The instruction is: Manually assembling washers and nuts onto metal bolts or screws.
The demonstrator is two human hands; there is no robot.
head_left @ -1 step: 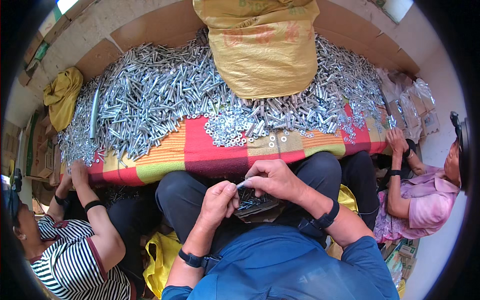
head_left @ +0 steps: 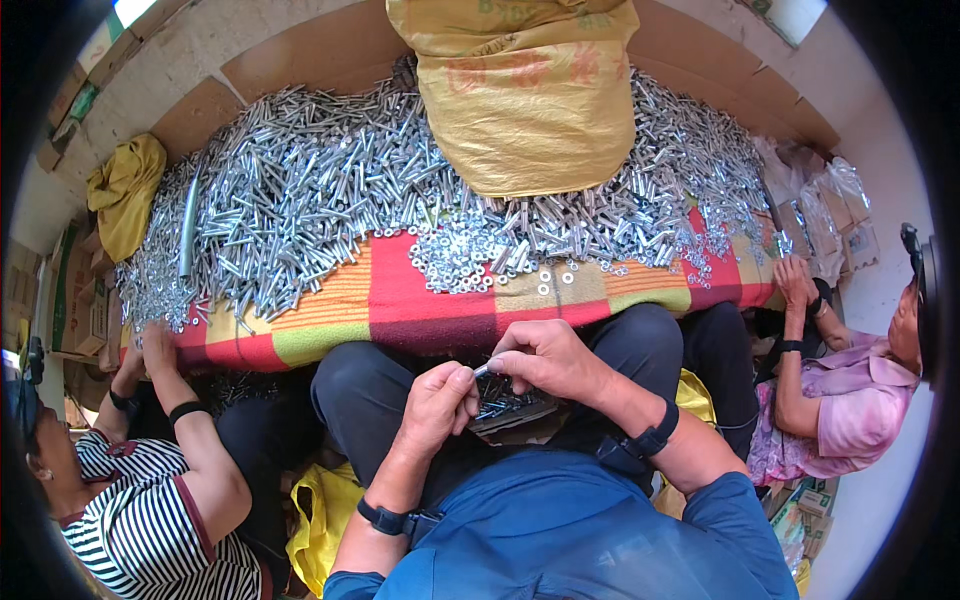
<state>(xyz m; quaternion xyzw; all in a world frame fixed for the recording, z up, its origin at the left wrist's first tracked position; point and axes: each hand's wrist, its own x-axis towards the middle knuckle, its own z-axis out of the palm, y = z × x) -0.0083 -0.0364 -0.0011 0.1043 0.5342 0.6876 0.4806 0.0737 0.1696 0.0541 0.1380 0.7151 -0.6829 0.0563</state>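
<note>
In front of my lap, my left hand (head_left: 440,403) and my right hand (head_left: 546,357) meet fingertip to fingertip. Between them is a slim silver bolt (head_left: 482,370), mostly covered by the fingers. The left thumb and curled fingers grip one end, while the right thumb and forefinger pinch the other. Beyond my hands, a heap of metal washers (head_left: 450,258) lies on the checked blanket (head_left: 430,330). Behind the washers spreads a large pile of silver bolts and sleeves (head_left: 290,190). More metal pieces (head_left: 505,400) show below my hands, partly hidden.
A big yellow woven sack (head_left: 530,120) stands on the pile. At left a person in a striped shirt (head_left: 150,510) works at the table edge; another in a pink top (head_left: 850,410) sits at right. Yellow bags (head_left: 325,520) lie beside my legs. Cardboard (head_left: 310,55) lines the back.
</note>
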